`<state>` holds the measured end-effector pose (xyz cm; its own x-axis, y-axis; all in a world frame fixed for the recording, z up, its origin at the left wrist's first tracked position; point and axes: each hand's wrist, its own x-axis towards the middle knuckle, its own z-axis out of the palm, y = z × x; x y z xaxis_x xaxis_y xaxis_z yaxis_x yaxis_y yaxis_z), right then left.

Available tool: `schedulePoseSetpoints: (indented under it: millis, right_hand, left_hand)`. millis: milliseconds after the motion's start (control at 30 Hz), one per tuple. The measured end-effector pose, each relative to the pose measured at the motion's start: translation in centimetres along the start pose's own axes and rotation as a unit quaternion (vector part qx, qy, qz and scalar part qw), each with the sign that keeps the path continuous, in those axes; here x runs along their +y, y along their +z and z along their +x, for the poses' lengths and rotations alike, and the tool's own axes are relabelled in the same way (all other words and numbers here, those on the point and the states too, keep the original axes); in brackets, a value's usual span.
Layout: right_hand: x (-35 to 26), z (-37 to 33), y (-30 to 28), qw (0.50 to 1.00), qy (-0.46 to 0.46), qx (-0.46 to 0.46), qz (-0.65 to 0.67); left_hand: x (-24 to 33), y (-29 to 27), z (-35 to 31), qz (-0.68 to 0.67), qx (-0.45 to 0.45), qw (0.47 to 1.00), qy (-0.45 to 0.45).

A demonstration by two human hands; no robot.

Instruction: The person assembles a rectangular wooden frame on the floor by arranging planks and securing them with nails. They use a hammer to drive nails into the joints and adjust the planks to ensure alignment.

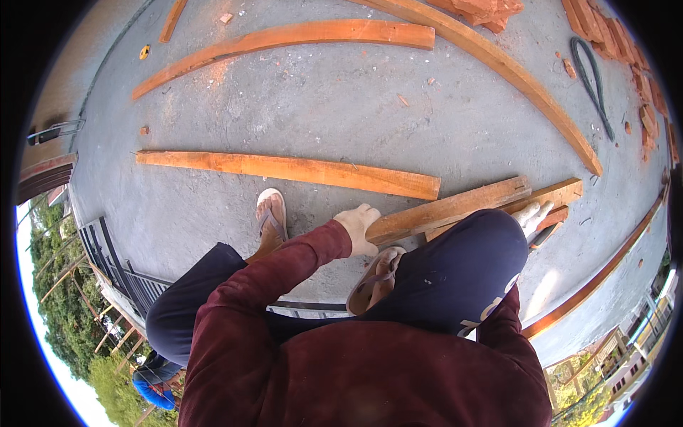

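Observation:
My left hand (pixel 356 226), in a pale glove, grips the near left end of a short wooden beam (pixel 455 206). This beam slants up to the right in front of my knee. A second wooden beam (pixel 557 194) lies beside it, partly hidden by the first beam and my knee. My right hand (pixel 532 215), also gloved, reaches out past the right knee with its fingers stretched and apart, close to the second beam. Beneath that beam's right end are a reddish block (pixel 555 217) and a dark, thin object (pixel 545 235) I cannot make out.
A longer wooden beam (pixel 292 169) lies ahead of my feet on the grey concrete floor (pixel 320 107). Farther off are another beam (pixel 320 34) and a long one (pixel 512 67). Broken bricks (pixel 644 92) and a dark hose loop (pixel 590 85) lie at right. A black metal railing (pixel 117 263) stands at left.

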<state>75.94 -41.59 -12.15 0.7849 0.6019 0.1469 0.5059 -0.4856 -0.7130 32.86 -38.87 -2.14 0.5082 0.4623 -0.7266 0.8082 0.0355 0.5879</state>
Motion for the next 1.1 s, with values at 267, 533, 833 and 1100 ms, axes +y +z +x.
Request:
schedulePoseSetpoints:
  millis: [267, 533, 833, 1100]
  right_hand:
    - [-3.3, 0.0, -0.2, 0.999, -0.012, 0.042, -0.033]
    - [1.3, 2.2, 0.7, 0.976, -0.088, -0.075, -0.182]
    - [1.0, 2.0, 0.6, 0.967, -0.101, -0.089, -0.216]
    - [1.0, 1.7, 0.6, 0.960, -0.095, -0.110, -0.239]
  left_hand:
    - [2.3, -5.0, -5.7, -0.131, 0.185, 0.974, -0.004]
    - [-3.7, -6.8, -5.5, -0.122, 0.402, 0.872, -0.250]
    - [-9.6, -6.4, -0.9, 0.039, 0.385, 0.865, -0.320]
    - [-11.8, -12.1, 3.9, -0.092, 0.445, 0.868, -0.200]
